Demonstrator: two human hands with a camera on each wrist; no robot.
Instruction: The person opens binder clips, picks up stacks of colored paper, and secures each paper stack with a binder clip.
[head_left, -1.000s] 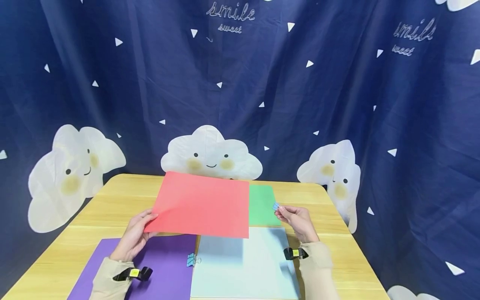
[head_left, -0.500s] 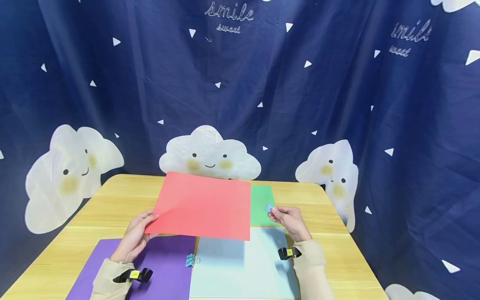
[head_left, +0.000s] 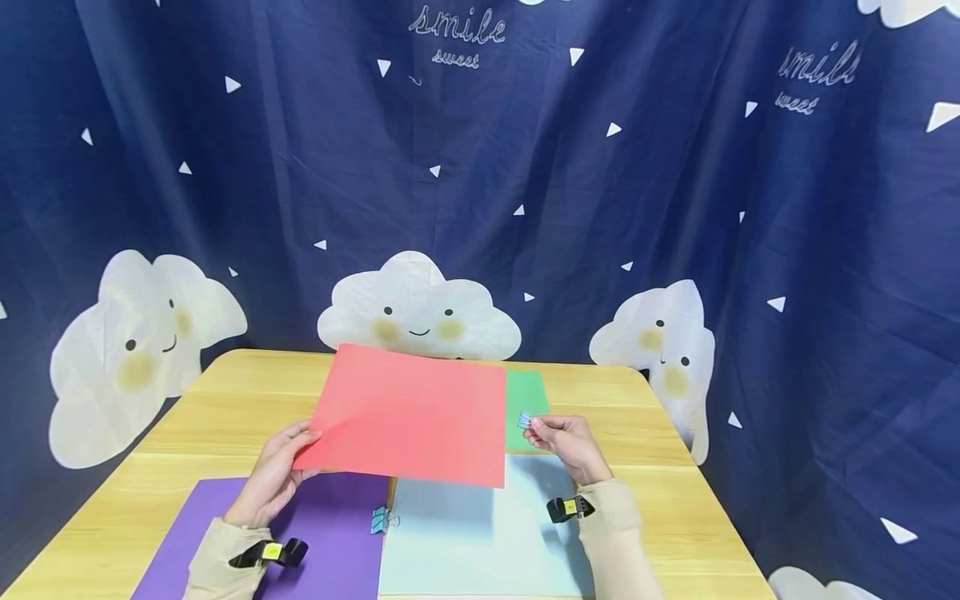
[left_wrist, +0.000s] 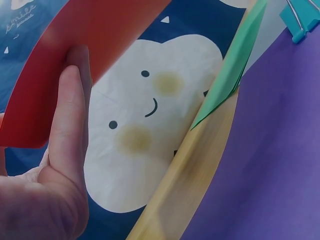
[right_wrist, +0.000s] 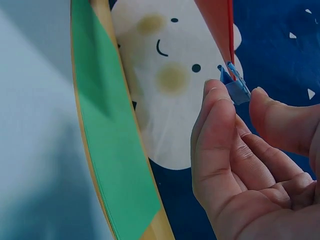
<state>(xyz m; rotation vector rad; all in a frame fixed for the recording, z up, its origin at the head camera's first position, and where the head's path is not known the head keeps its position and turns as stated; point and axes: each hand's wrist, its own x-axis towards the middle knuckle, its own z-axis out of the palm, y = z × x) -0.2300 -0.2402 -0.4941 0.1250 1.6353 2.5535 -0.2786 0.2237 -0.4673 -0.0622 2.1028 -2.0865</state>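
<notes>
My left hand [head_left: 273, 475] holds a red sheet of paper [head_left: 412, 417] by its lower left corner. Raised above the table, the sheet casts a shadow on the pale blue paper below. In the left wrist view, its fingers lie behind the bent red paper. My right hand [head_left: 568, 443] pinches a small blue binder clip [right_wrist: 236, 89] between thumb and fingertips. In the right wrist view the clip's mouth points up, right at the lower end of the red edge. Seen from the head, the clip is just right of the sheet's right edge, over the green paper [head_left: 528, 408].
Purple paper [head_left: 337, 533] lies on the wooden table [head_left: 660, 508] at the left. Pale blue paper [head_left: 465, 558] is beside it, with a second blue binder clip [head_left: 378, 520] at their border. Behind the table hangs a dark blue curtain [head_left: 525, 150] with smiling clouds.
My right hand has moved left with the binder clip, closer to the red sheet's right edge. The red sheet has shifted slightly right, and its lower right corner has dropped a little.
</notes>
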